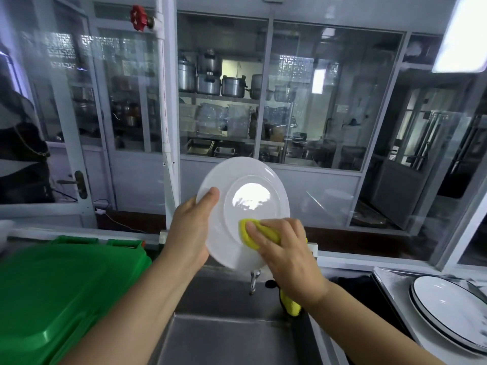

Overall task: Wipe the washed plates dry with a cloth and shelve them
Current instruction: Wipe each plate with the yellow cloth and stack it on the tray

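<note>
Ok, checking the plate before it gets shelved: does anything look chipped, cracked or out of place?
Nothing stands out. The white plate shows no chip or crack, gripped at its rim by the left hand while the right hand presses the yellow cloth on it.

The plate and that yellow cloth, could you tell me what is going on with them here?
A person is drying a white plate over a steel sink. The left hand grips its rim, tilted up, while the right hand presses a yellow cloth against its lower face. Two dark-rimmed plates lie stacked on the counter to the right.
</note>
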